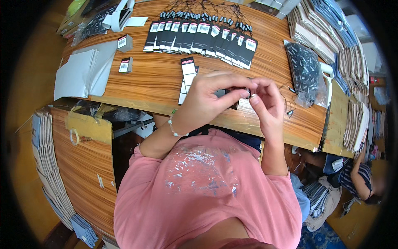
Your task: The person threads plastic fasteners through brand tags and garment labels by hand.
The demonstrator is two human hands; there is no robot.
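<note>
Over the striped tabletop (145,83), left grip (213,90) and right grip (270,101) pinch a small, dark, mostly hidden piece (248,95).

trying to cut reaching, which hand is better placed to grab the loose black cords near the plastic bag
Probably the right hand: it is nearest the loose black cords, with the left hand farther off beyond it. Both hands seem to pinch something small, so the right may need freeing first.
</note>
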